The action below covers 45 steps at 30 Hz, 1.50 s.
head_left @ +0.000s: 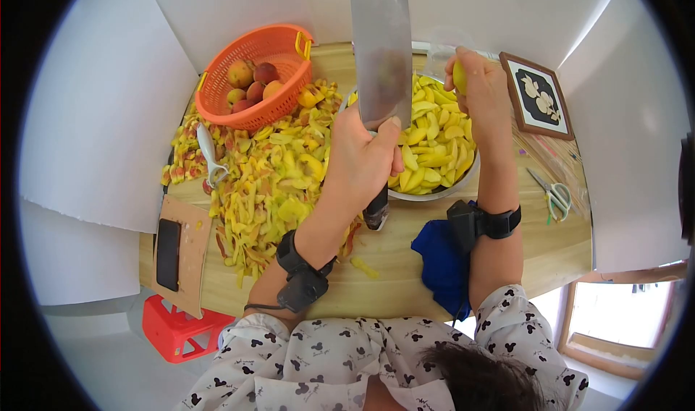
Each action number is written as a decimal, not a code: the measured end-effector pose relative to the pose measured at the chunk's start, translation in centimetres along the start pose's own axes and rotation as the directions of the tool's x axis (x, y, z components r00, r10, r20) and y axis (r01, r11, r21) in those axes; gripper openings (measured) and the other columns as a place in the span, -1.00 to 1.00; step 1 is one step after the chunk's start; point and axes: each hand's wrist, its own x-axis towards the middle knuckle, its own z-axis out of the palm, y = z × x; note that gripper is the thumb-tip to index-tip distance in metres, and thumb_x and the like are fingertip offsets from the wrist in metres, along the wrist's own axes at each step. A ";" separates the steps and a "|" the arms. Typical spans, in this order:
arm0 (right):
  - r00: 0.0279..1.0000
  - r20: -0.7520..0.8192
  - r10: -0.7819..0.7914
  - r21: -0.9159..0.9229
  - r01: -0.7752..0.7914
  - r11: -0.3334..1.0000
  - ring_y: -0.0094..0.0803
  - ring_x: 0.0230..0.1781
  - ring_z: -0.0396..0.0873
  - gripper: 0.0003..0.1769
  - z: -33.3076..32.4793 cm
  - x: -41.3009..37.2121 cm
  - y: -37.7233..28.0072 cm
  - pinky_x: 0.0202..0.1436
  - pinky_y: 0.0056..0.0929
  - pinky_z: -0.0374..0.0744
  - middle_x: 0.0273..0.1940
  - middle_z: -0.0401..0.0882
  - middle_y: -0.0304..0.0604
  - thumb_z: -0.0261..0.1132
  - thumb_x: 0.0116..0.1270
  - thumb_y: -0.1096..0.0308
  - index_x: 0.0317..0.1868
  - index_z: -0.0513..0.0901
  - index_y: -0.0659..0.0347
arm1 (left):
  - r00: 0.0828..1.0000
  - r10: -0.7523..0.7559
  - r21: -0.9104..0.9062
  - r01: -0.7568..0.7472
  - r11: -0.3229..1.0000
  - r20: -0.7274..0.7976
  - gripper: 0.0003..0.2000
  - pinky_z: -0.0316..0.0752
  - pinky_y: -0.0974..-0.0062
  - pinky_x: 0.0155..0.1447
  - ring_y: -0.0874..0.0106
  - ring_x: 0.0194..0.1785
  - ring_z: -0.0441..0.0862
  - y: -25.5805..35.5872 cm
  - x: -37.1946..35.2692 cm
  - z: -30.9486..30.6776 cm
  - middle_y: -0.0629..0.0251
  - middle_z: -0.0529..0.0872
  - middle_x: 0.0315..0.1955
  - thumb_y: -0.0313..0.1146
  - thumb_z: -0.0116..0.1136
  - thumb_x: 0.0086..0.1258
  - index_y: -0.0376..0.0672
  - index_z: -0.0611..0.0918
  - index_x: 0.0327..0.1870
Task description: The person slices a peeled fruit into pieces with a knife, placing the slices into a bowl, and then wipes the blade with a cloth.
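Note:
My left hand [365, 147] is closed round the dark handle of a cleaver [384, 56], whose broad blade points up and away from me. In my right hand [483, 85] is a yellow peach piece [460, 77], pinched between the fingers and partly hidden by them. Below and between both hands sits a metal bowl [463, 183] heaped with yellow peach slices [436, 140]. The blade covers part of the bowl. Left of my left forearm spreads a large pile of fruit peelings [279, 176].
An orange basket [210, 96] holds several whole peaches. A white peeler [208, 150] lies on the peelings. Phone [169, 254] and cardboard [192, 244] are at left; scissors [556, 197], skewers [543, 150] and a framed picture [537, 96] at right. A blue cloth [441, 266] lies near me.

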 end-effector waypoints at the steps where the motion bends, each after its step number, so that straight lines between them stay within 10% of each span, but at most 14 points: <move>1: 1.000 -0.002 0.006 0.001 -0.006 1.000 -0.58 -0.62 0.40 -0.59 -0.1 0.0 -0.1 -0.54 -0.56 0.30 -0.60 0.47 -0.28 0.11 0.36 0.08 -0.45 0.56 0.26 | 1.000 -0.028 -0.010 0.028 1.000 0.012 -0.88 0.34 0.56 -0.58 0.57 -0.70 0.41 -0.2 0.1 -0.1 0.33 0.52 -0.64 -0.47 0.11 0.33 -0.35 0.50 -0.29; 18: 0.891 0.453 0.006 0.594 -0.307 0.744 -0.64 -0.60 0.16 -0.58 0.6 0.0 0.6 -0.54 -0.64 0.20 -0.45 0.41 -0.26 0.00 0.50 -0.01 -0.22 0.48 0.21 | 0.996 0.081 -0.004 -0.081 0.997 -0.044 -0.86 0.30 0.59 -0.61 0.61 -0.72 0.40 3.5 -1.4 -1.2 0.34 0.54 -0.64 -0.45 0.08 0.38 -0.37 0.51 -0.31; 39: 0.881 0.469 -0.064 0.700 -0.327 0.634 -0.67 -0.72 0.04 -0.47 1.9 -1.2 -0.8 -0.64 -0.65 0.07 -0.57 0.35 -0.31 -0.11 0.51 -0.13 -0.30 0.48 0.17 | 0.998 0.067 0.005 -0.067 0.998 0.014 -0.82 0.26 0.62 -0.62 0.63 -0.72 0.40 5.3 -3.1 -1.1 0.38 0.52 -0.70 -0.40 0.15 0.39 -0.39 0.55 -0.29; 43: 0.954 0.281 0.107 0.609 -0.263 0.748 -0.61 -0.74 0.09 -0.51 2.8 -2.3 -2.1 -0.64 -0.59 0.08 -0.60 0.30 -0.32 -0.04 0.48 -0.14 -0.28 0.48 0.14 | 0.997 0.055 0.035 -0.057 0.998 0.059 -0.82 0.30 0.64 -0.62 0.66 -0.69 0.41 5.3 -3.7 -0.4 0.41 0.53 -0.62 -0.41 0.09 0.45 -0.38 0.51 -0.10; 45: 0.975 0.127 0.184 0.556 -0.223 0.801 -0.57 -0.74 0.14 -0.49 3.0 -2.5 -2.5 -0.64 -0.56 0.12 -0.60 0.30 -0.31 -0.02 0.46 -0.16 -0.24 0.49 0.16 | 0.998 0.066 -0.019 -0.066 0.998 -0.003 -0.81 0.19 0.64 -0.61 0.66 -0.72 0.35 5.3 -3.9 0.3 0.42 0.50 -0.71 -0.37 0.19 0.41 -0.33 0.56 -0.32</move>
